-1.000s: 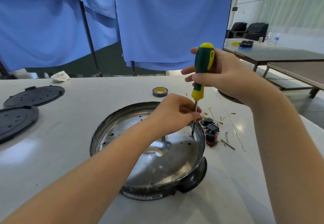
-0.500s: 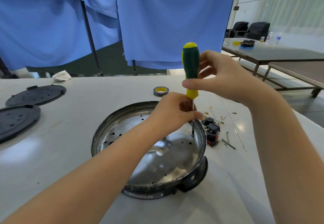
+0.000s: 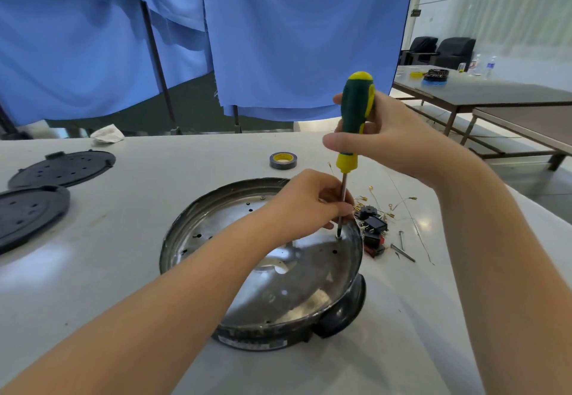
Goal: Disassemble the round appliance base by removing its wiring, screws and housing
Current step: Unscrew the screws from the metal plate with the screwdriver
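The round appliance base [image 3: 247, 286], a shiny metal pan in a black housing, lies on the white table [image 3: 139, 215]. A green and yellow screwdriver [image 3: 354, 122] stands nearly upright, its tip on a screw [image 3: 339, 236] at the pan's right inner side. My right hand [image 3: 390, 134] grips the handle. My left hand [image 3: 312, 202] pinches the metal shaft just above the tip. Removed wires with gold terminals and small black parts [image 3: 374, 224] lie right of the base, with two loose screws [image 3: 402, 246].
Two black perforated round covers [image 3: 62, 168] [image 3: 28, 212] lie at the left. A roll of black tape [image 3: 283, 160] sits behind the base. A crumpled white cloth [image 3: 108, 135] is at the far edge. Blue curtains hang behind; other tables stand at the right.
My right hand has shifted its grip round the handle and the screwdriver has come more upright, its tip staying on the same screw. My left hand stays on the shaft.
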Available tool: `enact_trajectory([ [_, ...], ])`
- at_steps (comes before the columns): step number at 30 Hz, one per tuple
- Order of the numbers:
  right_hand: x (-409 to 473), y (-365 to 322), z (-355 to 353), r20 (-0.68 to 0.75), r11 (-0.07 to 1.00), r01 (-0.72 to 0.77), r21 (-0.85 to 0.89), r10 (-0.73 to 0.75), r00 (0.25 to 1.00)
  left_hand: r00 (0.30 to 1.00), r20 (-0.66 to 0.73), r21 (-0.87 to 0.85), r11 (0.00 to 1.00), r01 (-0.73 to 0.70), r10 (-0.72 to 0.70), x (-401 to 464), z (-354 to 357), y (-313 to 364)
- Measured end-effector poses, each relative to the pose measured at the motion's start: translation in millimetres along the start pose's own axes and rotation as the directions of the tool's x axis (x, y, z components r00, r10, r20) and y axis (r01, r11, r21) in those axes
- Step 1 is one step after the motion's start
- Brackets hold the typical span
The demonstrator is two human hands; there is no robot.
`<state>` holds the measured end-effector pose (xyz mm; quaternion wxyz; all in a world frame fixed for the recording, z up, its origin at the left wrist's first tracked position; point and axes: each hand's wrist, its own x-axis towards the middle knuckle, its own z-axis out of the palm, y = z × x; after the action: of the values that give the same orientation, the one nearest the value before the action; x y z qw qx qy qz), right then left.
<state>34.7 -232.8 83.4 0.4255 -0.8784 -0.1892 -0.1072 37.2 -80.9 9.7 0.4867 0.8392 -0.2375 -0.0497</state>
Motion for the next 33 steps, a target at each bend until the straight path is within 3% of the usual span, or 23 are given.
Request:
enact_trajectory([
  [3,0.6,1.6,1.1,-0.043,0.995,-0.018,-0.102,0.013,0.999,0.997,-0.071,0.079,0.997,-0.005,0.010,3.1,0.8,-0.2],
  [6,0.2,2.2,-0.4,-0.018,0.997,-0.003,-0.079,0.001,1.000,0.994,-0.106,0.129,0.992,-0.006,0.020,4.1,0.5,-1.1],
  [13,-2.2,-0.5,-3.9,0.088,0.997,0.014,0.078,-0.020,0.996,1.000,-0.008,-0.069,0.998,0.009,-0.010,-1.0,-3.0,-0.1],
  [15,-1.7,-1.3,-3.1,0.105,0.994,-0.004,0.112,-0.007,0.994,1.000,-0.027,-0.058,0.998,0.003,-0.004,-1.6,-4.2,1.9],
  [20,-0.1,-0.4,1.9,-0.029,0.996,-0.027,-0.081,0.025,0.999,0.996,-0.085,0.017,1.000,-0.022,0.023,0.4,-1.5,3.4],
  [26,-1.9,-0.1,-3.0,-0.036,1.000,-0.003,-0.003,0.003,0.999,0.989,-0.145,0.074,0.997,-0.011,0.021,0.6,-0.9,4.5],
  [33,-2.2,-2.0,-2.1,-0.006,0.994,0.035,0.105,-0.035,0.999,1.000,-0.008,-0.012,1.000,0.025,-0.026,-4.7,-8.1,6.2],
])
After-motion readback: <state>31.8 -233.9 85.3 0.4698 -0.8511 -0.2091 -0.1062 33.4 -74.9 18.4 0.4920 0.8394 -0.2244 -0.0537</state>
